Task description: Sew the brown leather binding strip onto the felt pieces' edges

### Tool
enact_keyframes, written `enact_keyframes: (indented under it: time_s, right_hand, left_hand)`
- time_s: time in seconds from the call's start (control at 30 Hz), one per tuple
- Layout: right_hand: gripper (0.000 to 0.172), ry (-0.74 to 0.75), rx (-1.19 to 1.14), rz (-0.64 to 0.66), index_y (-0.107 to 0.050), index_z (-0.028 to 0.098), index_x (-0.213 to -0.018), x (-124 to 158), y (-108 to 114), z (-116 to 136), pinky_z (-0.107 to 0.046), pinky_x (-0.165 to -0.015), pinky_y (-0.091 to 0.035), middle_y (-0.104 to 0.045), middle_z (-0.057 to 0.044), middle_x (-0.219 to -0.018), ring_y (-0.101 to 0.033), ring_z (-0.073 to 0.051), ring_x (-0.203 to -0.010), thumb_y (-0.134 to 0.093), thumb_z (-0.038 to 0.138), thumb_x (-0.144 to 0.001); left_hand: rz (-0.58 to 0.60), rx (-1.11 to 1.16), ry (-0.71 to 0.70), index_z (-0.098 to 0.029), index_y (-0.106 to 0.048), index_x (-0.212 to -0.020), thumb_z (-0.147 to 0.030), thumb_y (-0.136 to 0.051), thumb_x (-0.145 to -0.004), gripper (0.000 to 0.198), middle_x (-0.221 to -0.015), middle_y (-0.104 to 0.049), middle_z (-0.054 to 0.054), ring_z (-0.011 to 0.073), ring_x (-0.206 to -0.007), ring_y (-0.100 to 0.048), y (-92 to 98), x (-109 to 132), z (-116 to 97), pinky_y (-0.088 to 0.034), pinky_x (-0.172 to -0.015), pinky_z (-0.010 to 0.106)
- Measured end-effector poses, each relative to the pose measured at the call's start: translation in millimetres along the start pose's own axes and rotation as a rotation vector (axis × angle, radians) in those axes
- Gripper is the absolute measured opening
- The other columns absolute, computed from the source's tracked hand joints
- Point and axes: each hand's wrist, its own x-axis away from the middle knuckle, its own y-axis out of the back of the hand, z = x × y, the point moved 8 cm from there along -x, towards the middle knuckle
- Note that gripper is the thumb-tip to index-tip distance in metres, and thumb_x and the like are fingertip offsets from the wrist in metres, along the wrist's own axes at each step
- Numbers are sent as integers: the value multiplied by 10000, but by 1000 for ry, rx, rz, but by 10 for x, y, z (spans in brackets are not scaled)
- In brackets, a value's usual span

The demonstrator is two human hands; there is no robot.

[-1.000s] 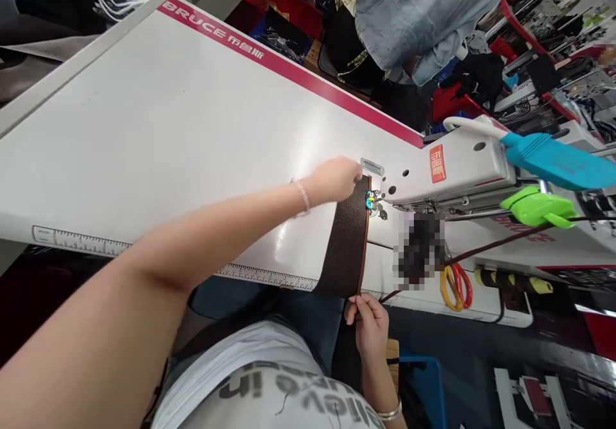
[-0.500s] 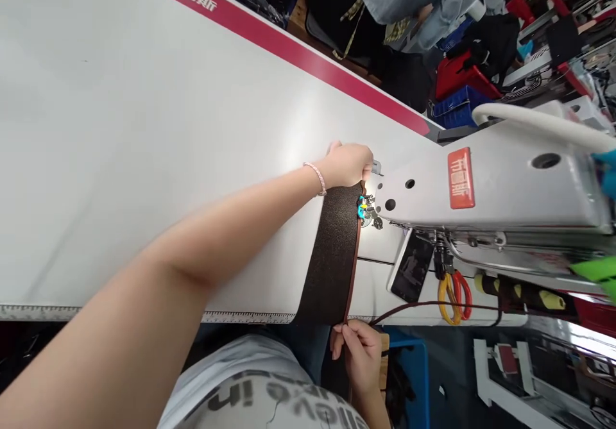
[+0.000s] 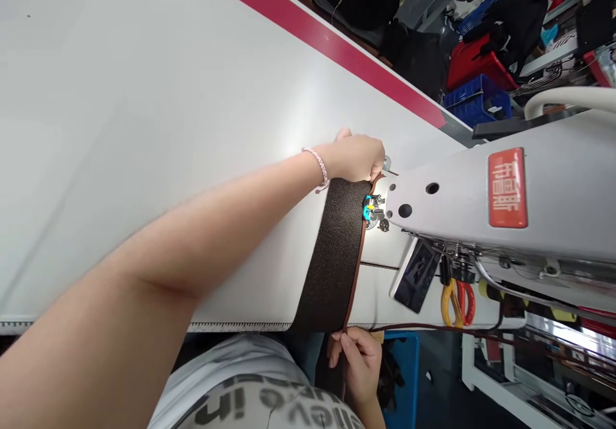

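Note:
A dark brown textured strip [image 3: 332, 256] with a reddish edge lies across the white sewing table [image 3: 144, 127], running from the table's near edge up to the needle area [image 3: 373, 211] of a white sewing machine [image 3: 505, 204]. My left hand [image 3: 359, 156] is closed on the strip's far end, just beyond the presser foot. My right hand [image 3: 356, 355] pinches the strip's near end and its edge trim below the table edge.
A phone [image 3: 416, 275] and yellow and red scissors [image 3: 457, 301] lie under the machine arm. A red stripe [image 3: 337, 41] marks the table's far edge, with a printed ruler [image 3: 240, 326] along the near edge. Red and blue crates [image 3: 476, 89] and clutter stand beyond.
The view has moved closer and shifted right. My left hand has crept slightly further past the needle with the strip's end; my right hand keeps its pinch at the near end.

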Motion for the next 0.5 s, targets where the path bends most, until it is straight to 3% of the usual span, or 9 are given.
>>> enact_keyframes:
  time_s: [0.2, 0.33, 0.5]
  right_hand:
    - [262, -3, 9, -1, -711, 169, -747, 3, 7, -21, -249, -421, -447, -575, -16, -414, -541, -147, -359, -591, 344, -901]
    - [258, -9, -13, -8, -711, 168, -747, -8, 14, -41, -244, -420, -442, -571, -11, -410, -537, -143, -358, -602, 352, -893]
    - [285, -23, -23, -6, -707, 163, -727, -6, -3, -57, -225, -433, -434, -578, -13, -410, -525, -125, -350, -599, 367, -893]
  left_hand:
    - [54, 91, -34, -280, -777, -844, 15, -481, -594, 488, -968, -736, -38, 194, -855, -611, -15, 5, -5, -254, -995, 467]
    - [74, 35, -38, -322, -775, -901, 30, -458, -552, 588, -1052, -717, -48, 217, -1003, -588, -48, 6, 9, -259, -1021, 454]
    - [56, -9, -88, -306, -757, -974, -33, -483, -551, 574, -1079, -720, -20, 261, -1066, -573, -94, -38, 18, -295, -993, 439]
